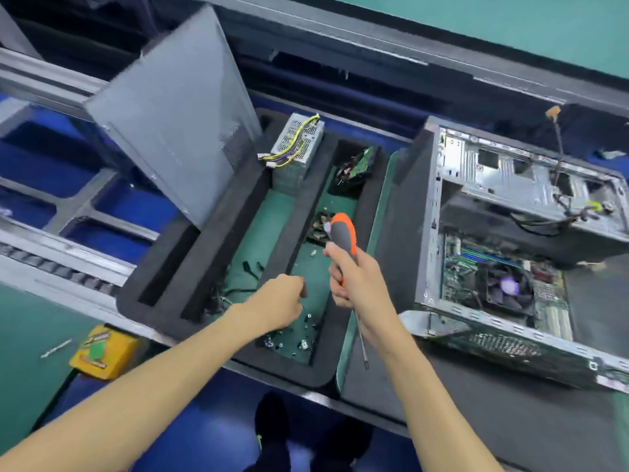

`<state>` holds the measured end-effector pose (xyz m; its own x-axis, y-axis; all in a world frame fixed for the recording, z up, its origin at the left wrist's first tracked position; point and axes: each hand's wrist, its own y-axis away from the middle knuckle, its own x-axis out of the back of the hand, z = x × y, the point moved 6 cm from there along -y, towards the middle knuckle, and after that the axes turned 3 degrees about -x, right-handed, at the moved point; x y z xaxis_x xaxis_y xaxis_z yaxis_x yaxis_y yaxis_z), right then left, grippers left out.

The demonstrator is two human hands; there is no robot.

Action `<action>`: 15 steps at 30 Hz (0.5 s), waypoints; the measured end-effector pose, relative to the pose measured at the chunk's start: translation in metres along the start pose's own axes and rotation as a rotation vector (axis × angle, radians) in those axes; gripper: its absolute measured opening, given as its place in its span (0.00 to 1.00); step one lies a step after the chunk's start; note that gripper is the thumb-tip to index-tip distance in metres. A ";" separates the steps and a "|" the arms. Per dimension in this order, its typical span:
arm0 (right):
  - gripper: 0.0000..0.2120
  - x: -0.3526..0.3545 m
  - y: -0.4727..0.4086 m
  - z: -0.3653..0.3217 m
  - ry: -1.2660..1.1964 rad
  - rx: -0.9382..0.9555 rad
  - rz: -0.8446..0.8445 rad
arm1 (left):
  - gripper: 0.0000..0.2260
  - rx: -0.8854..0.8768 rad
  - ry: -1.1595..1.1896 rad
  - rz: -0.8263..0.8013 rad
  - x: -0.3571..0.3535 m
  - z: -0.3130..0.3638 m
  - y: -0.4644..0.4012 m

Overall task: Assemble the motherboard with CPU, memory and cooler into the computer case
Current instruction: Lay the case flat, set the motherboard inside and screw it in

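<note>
Right hand (354,277) grasps the screwdriver (343,240). Left hand (279,301), fingers curled, dips over screws (299,338) in the foam tray (163,301); whether it holds one, can't tell. Motherboard (493,281) sits inside the case (510,342).

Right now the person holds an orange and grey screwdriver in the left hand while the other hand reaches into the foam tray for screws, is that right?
Not quite: the head view shows the screwdriver in the right hand, shaft pointing down. It is the left hand that reaches into the foam tray, over the screws. The rest stands.
</note>
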<state>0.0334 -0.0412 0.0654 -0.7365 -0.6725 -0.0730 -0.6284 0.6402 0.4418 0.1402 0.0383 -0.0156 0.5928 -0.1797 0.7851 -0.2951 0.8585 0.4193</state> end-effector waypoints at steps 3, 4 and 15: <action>0.09 0.006 0.003 0.018 0.049 -0.057 0.067 | 0.12 -0.012 -0.071 -0.098 -0.027 -0.007 -0.009; 0.09 0.009 0.005 0.023 0.056 -0.068 0.083 | 0.12 -0.016 -0.091 -0.112 -0.033 -0.007 -0.012; 0.12 0.030 0.023 0.064 0.080 -0.109 0.146 | 0.10 0.079 -0.038 -0.340 -0.084 -0.020 -0.033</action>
<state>-0.0197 -0.0229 0.0160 -0.7925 -0.6061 0.0685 -0.4828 0.6920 0.5367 0.1155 0.0346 -0.1047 0.6390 -0.4678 0.6106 -0.1435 0.7074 0.6921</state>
